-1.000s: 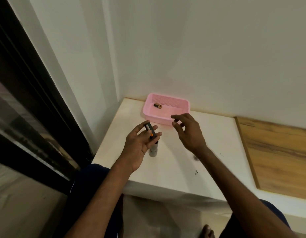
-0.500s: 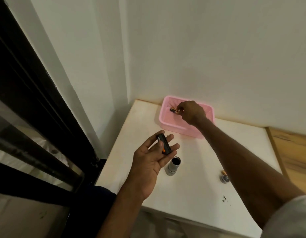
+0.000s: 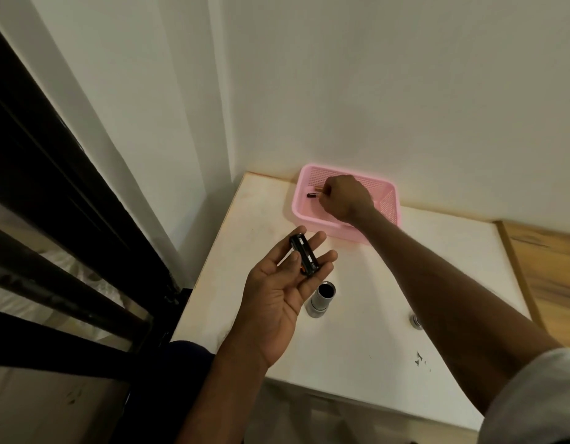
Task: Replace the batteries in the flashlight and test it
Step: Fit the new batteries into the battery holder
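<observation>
My left hand (image 3: 277,283) lies palm up over the white table (image 3: 357,331) and holds a black battery holder (image 3: 304,255) under the thumb. The silver flashlight body (image 3: 320,298) stands upright with its open end up, just right of that hand. Its silver end cap (image 3: 416,322) rests on the table beside my right forearm. My right hand (image 3: 346,197) reaches into the pink basket (image 3: 389,203) with its fingertips closed on a black and copper battery (image 3: 315,193).
The basket sits against the white wall at the table's back edge. A black window frame (image 3: 69,219) runs along the left. A wooden surface (image 3: 549,277) adjoins the table on the right.
My right hand went from above the flashlight body into the pink basket and closed on the battery. My left hand turned palm up with the holder; the view shifted.
</observation>
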